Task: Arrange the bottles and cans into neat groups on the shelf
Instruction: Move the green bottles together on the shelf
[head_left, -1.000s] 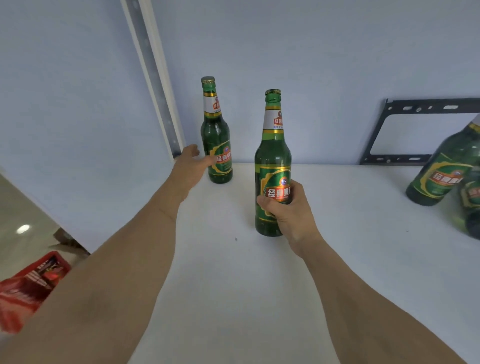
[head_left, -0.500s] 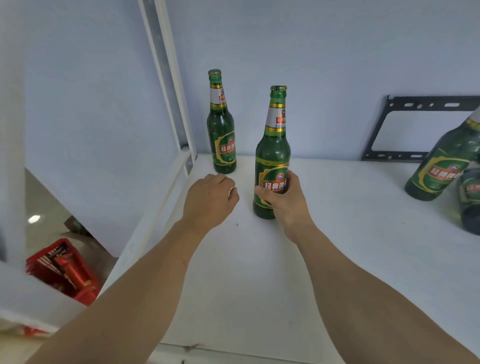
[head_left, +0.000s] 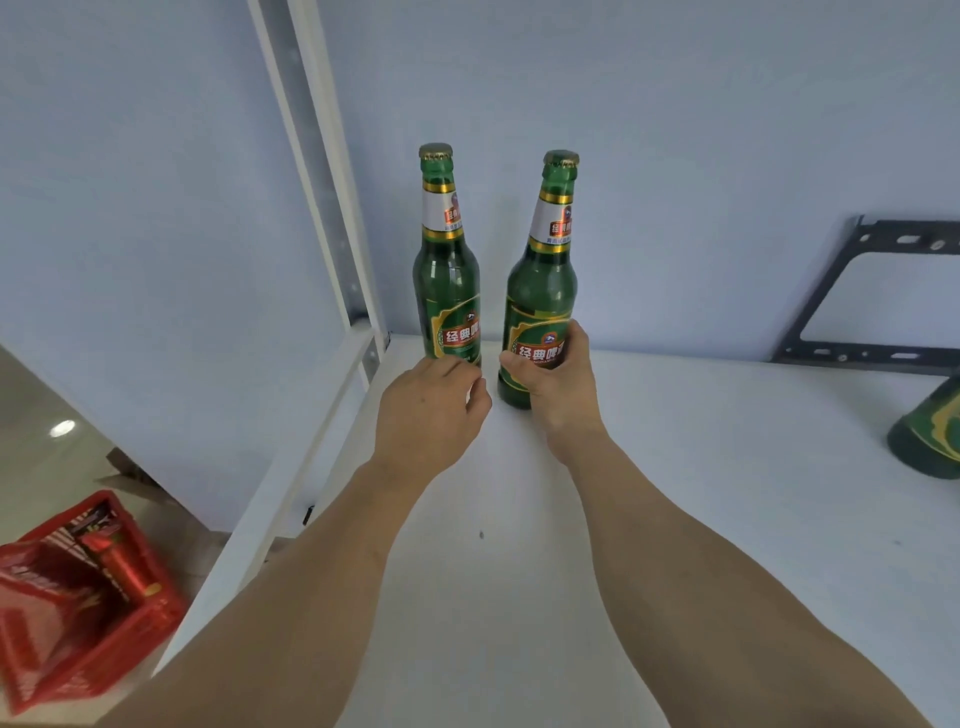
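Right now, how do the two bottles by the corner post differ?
The right bottle is gripped at its label by the right hand; the left bottle stands free, with the left hand in front of its base. The left bottle stands nearer the post; the right one leans slightly. Both are green, capped, same label.

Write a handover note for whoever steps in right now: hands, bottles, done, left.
Right hand: grips the held bottle at its label, tilted slightly, base at the shelf.
Left hand: fingers loosely curled, holding nothing, just in front of the corner bottle.
Corner bottle: upright at the back left.
Done: the two sit nearly side by side.
Left: set the held one upright and release, then bring over the bottle at the right edge. No cans in view.
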